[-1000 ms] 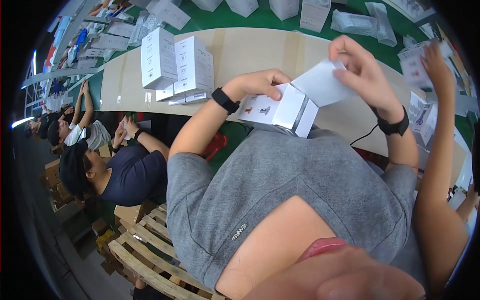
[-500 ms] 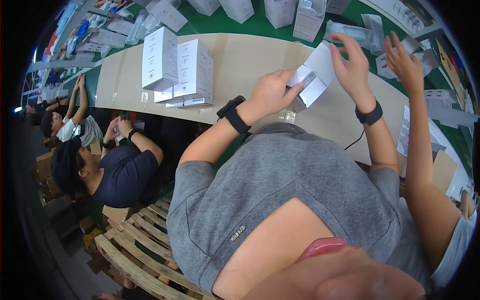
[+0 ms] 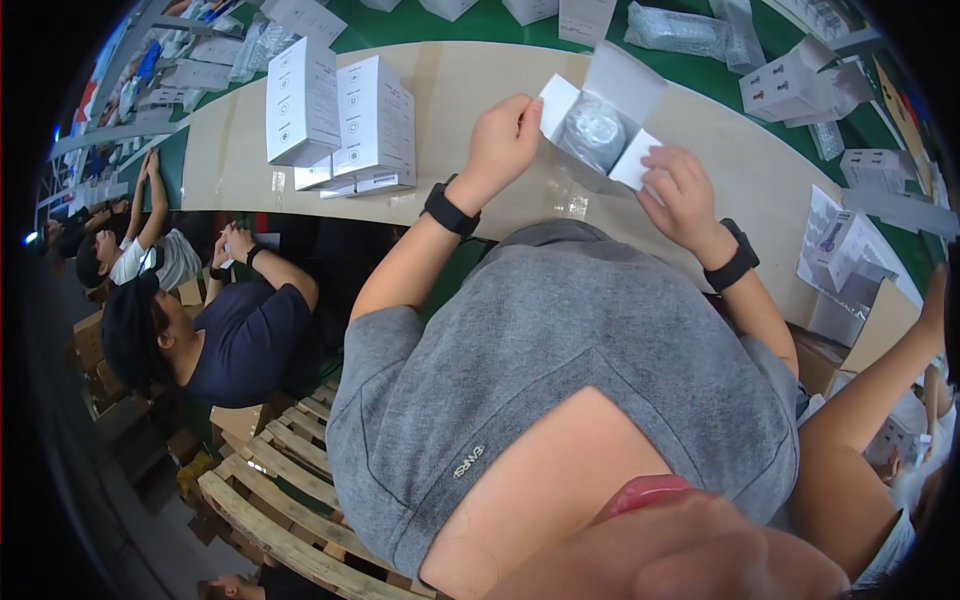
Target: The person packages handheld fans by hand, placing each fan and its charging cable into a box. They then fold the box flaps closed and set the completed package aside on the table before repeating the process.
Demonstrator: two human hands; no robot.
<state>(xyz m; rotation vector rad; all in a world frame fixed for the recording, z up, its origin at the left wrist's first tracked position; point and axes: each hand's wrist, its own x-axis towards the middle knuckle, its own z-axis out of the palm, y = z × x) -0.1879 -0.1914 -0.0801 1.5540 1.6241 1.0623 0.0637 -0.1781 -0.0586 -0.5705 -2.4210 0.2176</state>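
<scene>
A white carton [image 3: 585, 176] stands open on the table in front of me, its large lid flap [image 3: 624, 85] raised at the back. Inside sits a rounded item in clear plastic wrap [image 3: 595, 134]; its kind is hidden by the wrapping. My left hand [image 3: 503, 140] pinches the carton's left side flap [image 3: 558, 106] between thumb and fingers. On the other side, my right hand [image 3: 682, 195] has its bent fingers on the right side flap [image 3: 634, 161], thumb below it. Both side flaps are folded outward.
To the left, several closed white boxes [image 3: 370, 118] stand and lie together on the beige tabletop [image 3: 450, 80]. Bubble-wrapped packets [image 3: 678, 32] and opened white boxes [image 3: 790, 85] lie on the green surface beyond. A co-worker's arm [image 3: 880, 380] is close on my right, beside a brown carton [image 3: 880, 325].
The carton has turned so its opening faces up, showing the wrapped item. My left hand moved to the left flap, my right hand came down to the right flap. The co-worker's arm drew back.
</scene>
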